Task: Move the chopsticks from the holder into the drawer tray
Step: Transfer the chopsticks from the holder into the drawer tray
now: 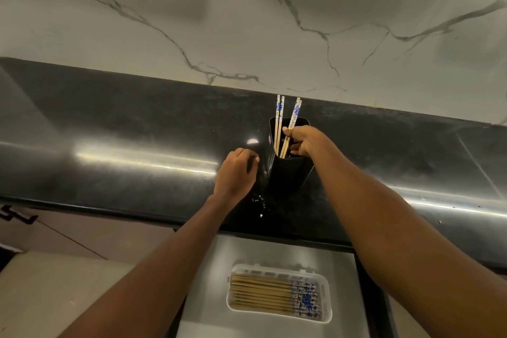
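A black holder (285, 170) stands on the dark countertop (123, 123). Several wooden chopsticks with blue-and-white tops stick out of it. My right hand (304, 143) reaches over its rim and is closed around a pair of chopsticks (294, 115). Another pair (279, 118) leans free at the holder's left side. My left hand (237, 173) rests with curled fingers against the holder's left wall. Below the counter, a white tray (327, 307) in the open drawer (214, 282) holds several chopsticks (269, 293) lying side by side, tops to the right.
A marble backsplash (247, 22) rises behind the counter. Small white crumbs (260, 215) lie near the counter's front edge. A pale cabinet surface (55, 296) sits to the drawer's left.
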